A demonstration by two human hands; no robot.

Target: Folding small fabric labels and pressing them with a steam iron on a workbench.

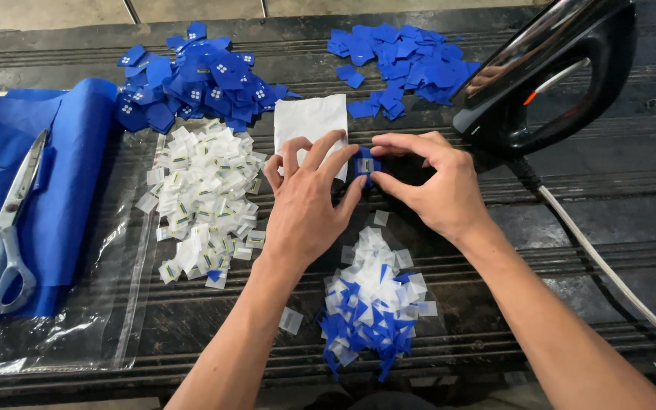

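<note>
Two hands, left and right, pinch one small blue fabric piece together from both sides above the dark surface, steadying it; white label pile lies left, iron right.

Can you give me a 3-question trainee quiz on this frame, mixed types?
1. True or false: the scissors lie on the blue fabric at the left edge.
2. Multiple choice: both hands pinch what? A) a white label alone B) a small blue patch with a white label on it C) the iron's cord
3. Fill in: the black iron stands to the ____ of the right hand.

Key
1. True.
2. B. The left hand and the right hand hold it between them, in front of the white sheet.
3. Right, at the top right of the bench.
</note>
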